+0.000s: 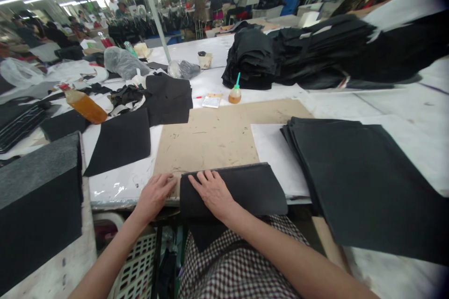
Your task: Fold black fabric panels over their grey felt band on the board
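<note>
A folded black fabric piece lies over the table's front edge, partly on a tan board, with a pointed end hanging down. My right hand rests on the fabric's left part, palm down with its fingers apart. Just left of the fabric, my left hand is on the board's near left corner, its fingers bent and close together; whether it pinches anything is too small to tell. A stack of black fabric sheets lies on the right.
Behind the board stand a small oil bottle and a small packet. An amber bottle lies among black scraps on the left. A long black fabric pile spans the back right. Below the table is a pale crate.
</note>
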### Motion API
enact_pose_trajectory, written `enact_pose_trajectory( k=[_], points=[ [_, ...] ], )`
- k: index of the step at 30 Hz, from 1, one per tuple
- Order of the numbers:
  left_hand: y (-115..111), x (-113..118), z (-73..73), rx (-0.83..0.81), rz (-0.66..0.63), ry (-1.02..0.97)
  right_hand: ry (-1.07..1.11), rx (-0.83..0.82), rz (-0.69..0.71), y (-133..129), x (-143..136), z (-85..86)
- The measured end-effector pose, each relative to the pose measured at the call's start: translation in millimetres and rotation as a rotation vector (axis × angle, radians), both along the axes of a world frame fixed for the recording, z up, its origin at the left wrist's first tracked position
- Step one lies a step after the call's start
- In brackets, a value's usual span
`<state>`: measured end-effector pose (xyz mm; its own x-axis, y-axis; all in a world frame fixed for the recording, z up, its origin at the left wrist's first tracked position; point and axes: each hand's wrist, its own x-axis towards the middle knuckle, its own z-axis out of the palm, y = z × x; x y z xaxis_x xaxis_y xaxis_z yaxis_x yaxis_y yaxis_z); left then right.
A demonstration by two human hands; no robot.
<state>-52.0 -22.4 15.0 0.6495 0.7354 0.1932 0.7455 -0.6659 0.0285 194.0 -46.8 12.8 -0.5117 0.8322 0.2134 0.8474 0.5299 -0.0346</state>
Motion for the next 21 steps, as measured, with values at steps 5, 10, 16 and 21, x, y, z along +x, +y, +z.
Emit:
enact_pose_trajectory(
  k=[5, 10, 16, 21],
  points=[
    [-6.7, 45.0, -14.8, 0.018, 0.088, -0.158, 0.07, 0.015, -0.004, -3.7, 7.3, 0.2],
    [-6.3, 65.1, -22.1, 0.119, 0.109, -0.022, 0.066, -0.003, -0.07, -12.0, 64.4, 0.1],
    [-1.2, 66.5, -11.7, 0.039, 0.135, -0.072, 0.011, -0.039, -0.306, -28.8, 160.1, -0.2],
    [-4.7, 70.4, 13.0, -0.268, -0.009, -0.213, 0.028, -0.008, -0.283, -20.3, 166.7, 8.0]
  ],
)
